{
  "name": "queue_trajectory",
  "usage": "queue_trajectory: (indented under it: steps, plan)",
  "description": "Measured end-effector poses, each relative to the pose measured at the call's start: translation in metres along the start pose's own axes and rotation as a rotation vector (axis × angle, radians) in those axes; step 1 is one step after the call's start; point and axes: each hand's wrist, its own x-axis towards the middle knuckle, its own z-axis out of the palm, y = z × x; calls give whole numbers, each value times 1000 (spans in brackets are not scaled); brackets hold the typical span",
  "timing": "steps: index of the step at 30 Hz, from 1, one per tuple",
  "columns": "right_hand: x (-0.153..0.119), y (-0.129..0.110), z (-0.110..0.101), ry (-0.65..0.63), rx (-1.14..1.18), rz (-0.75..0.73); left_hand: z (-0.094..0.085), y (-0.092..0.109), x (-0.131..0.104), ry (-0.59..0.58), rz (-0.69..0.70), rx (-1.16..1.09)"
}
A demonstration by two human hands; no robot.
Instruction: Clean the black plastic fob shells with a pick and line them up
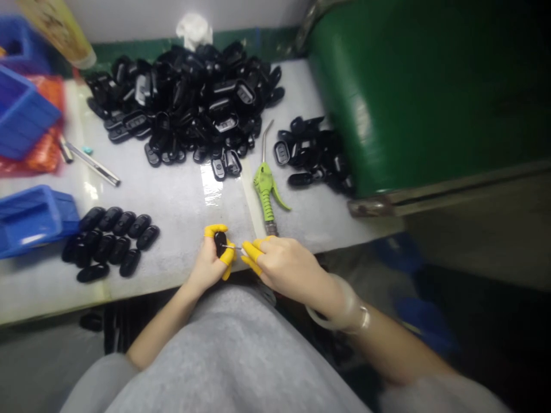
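Note:
My left hand (209,263), with yellow covers on its fingertips, is closed around a small black oval part (220,243) near the table's front edge. Also yellow-tipped, my right hand (279,265) pinches a thin tool with a metal shaft (231,246); its tip reaches the black part. Just beyond my right hand lies a green air gun (264,192). Several black oval pieces (104,248) are laid out in rough rows on the left. A large heap of black shells (185,103) covers the back of the table.
Blue bins (30,221) stand at the left beside orange-red plastic (47,143). A cutter knife (95,164) lies near them. A smaller pile of black parts (312,152) sits beside a large green surface (413,97) at the right. A white crumpled item (195,31) is at the back.

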Motion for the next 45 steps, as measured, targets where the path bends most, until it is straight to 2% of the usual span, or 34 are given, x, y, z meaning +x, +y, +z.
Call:
queue_trajectory:
  steps: [3, 5, 11, 13, 15, 21, 24, 30, 38, 45]
  plan:
    - [2, -3, 2, -75, 68, 61, 0, 1, 1, -1, -7, 6]
    - [1, -6, 4, -76, 76, 74, 1, 2, 1, 3, -5, -3]
    - [-5, -15, 11, 202, -167, -28, 2, 7, 0, -3, -28, -108]
    - [-6, -16, 12, 239, -206, -37, 3, 6, 0, -1, -20, -107]
    - [-6, -17, 13, 219, -146, -8, 4, 4, 0, 0, -2, -85]
    - [-5, -15, 11, -5, 162, 170, 3, 2, 0, 3, -20, -74]
    - [-8, -12, 7, 24, 219, 206, 2, 6, 0, -24, -71, -154]
    - [-16, -6, 2, 139, 168, 273, 3, 15, -1, -37, -140, -248]
    - [-20, -4, 9, 158, 223, 239, 2, 12, -1, -50, -168, -338]
    - [-18, -14, 3, 120, 14, 225, 3, 14, -2, -31, -141, -290]
